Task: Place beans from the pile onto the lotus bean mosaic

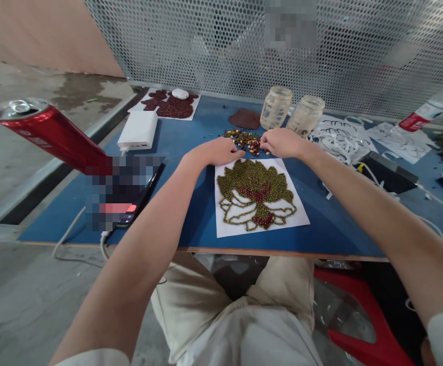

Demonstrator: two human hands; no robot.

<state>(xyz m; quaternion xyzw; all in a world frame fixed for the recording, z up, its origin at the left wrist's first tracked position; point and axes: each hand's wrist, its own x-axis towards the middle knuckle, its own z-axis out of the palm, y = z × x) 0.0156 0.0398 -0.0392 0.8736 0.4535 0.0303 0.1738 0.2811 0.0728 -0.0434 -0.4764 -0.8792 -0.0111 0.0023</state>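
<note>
The bean picture [257, 195], a flower shape of green and dark red beans on white paper, lies at the near edge of the blue table [194, 223], just below both hands and between the forearms. The left hand [225, 151] rests at the paper's far left corner, fingers curled narrow; whether they pinch anything, I cannot tell. The right hand [280, 143] is beyond the paper's far right corner, fingertips closed together at the right side of the loose mixed beans [244, 140]; whether a bean is between them is too small to tell. The loose beans spread between the hands, past the paper's far edge. Behind them, towards the table's far edge, lie a brown flat piece [245, 118] and two glass jars [277, 108], the jars just beyond the right hand.
</note>
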